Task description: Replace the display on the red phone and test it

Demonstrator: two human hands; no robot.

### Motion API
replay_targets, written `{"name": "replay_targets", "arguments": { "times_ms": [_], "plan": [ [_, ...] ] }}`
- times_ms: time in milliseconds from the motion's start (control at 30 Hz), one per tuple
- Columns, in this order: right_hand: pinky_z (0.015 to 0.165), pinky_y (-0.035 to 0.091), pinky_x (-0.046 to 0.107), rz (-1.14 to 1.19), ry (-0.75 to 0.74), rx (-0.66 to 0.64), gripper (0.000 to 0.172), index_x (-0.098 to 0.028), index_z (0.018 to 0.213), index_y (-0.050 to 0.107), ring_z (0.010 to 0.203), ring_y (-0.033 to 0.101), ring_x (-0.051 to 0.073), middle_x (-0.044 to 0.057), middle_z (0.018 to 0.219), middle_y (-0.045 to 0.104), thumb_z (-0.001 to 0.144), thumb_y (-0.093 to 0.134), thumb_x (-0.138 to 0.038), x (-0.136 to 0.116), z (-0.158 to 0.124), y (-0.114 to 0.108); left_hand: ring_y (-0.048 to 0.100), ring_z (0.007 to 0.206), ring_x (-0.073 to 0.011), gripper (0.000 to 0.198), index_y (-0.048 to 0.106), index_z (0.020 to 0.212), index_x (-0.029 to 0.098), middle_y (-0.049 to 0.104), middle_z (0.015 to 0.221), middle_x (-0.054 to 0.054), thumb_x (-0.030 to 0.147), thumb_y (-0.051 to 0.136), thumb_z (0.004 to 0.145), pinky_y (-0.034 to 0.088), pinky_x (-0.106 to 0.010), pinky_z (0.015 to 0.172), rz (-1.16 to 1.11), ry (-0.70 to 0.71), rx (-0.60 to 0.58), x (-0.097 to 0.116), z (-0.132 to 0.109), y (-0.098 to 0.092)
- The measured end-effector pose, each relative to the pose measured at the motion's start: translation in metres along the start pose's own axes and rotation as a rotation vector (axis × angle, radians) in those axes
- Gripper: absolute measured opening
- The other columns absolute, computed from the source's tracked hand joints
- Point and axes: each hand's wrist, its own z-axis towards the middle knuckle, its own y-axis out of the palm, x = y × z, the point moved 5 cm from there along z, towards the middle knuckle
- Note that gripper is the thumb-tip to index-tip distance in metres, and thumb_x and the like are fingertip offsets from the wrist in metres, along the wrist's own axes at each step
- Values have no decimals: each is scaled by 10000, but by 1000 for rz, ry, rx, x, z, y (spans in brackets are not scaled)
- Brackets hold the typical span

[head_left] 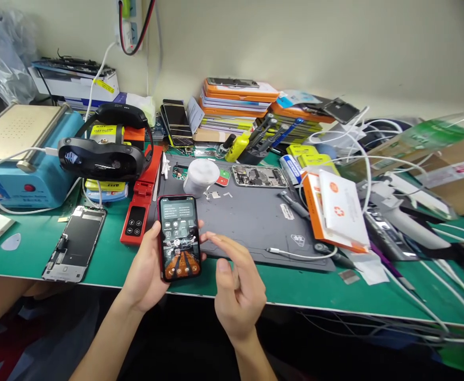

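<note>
A smartphone (179,238) with a red edge and a lit home screen rests in my left hand (147,267), whose thumb lies along one side and fingertips show at the other. Just right of the phone is my right hand (239,286). Its index finger reaches toward the screen's edge, the other fingers are curled and the thumb stands apart; I see nothing held in it. Behind the phone, a white round tub (200,177) stands on the dark grey work mat (251,222). An opened phone body (259,176) lies farther back on the mat.
A detached phone screen (76,246) lies at the left by a red device (137,219). A black headset (105,153) sits beside the blue machine (29,174). Orange-white boxes (337,211), a cable tip (273,251) and tangled white cables are on the right. Stacked boxes (235,103) line the wall.
</note>
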Motion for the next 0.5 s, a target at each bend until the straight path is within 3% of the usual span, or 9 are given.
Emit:
{"name": "replay_targets", "arguments": {
  "times_ms": [267,400,500],
  "plan": [
    [1039,604,503,94,19,57,375,-327,1335,724,1217,724,273,43,1202,811,1085,528,-127,1,1,0,714,1358,-346,561,586,1604,197,746,1467,-148,485,524,1126,532,-526,1213,-46,-12,-19,1,-1,1],
    [938,604,486,136,50,70,258,-293,1244,691,1012,767,257,31,979,825,1105,517,-161,6,-3,1,710,1367,-345,530,649,1545,204,729,1498,-140,494,546,1114,540,-497,1208,-54,-30,-27,1,-1,1],
    [834,620,442,148,80,52,203,-263,1243,648,848,789,231,37,959,838,1122,501,-193,8,-5,2,729,1335,-331,507,708,1475,200,714,1523,-131,510,527,1117,590,-460,1146,-20,-26,0,2,-2,-1]
  ]
}}
